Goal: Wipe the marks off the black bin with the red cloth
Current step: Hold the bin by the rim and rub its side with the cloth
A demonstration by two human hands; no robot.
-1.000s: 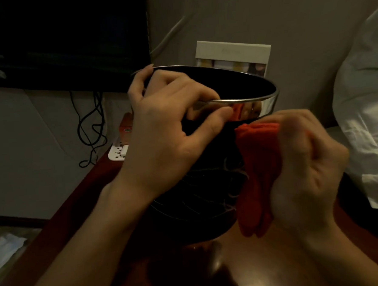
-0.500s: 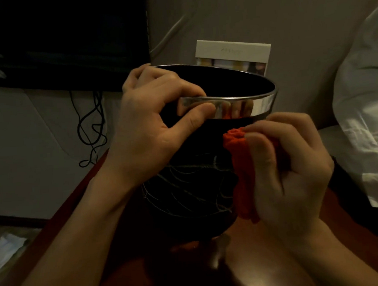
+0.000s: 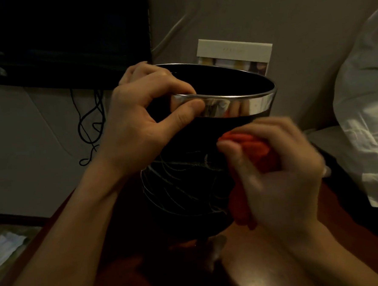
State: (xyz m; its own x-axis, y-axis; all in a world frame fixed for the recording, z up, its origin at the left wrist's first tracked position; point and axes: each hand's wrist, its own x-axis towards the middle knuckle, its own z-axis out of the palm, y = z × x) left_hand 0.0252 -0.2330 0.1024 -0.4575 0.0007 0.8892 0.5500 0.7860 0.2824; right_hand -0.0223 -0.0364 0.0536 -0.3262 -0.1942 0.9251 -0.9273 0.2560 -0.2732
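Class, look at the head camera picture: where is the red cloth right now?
The red cloth is right of centre, bunched in the right hand against the black bin, below its silver rim.

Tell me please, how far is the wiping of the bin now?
Done: little that shows. In hand: the left hand grips the black bin at its rim, and the right hand holds the red cloth against its side. Left: white marks cover the lower wall.
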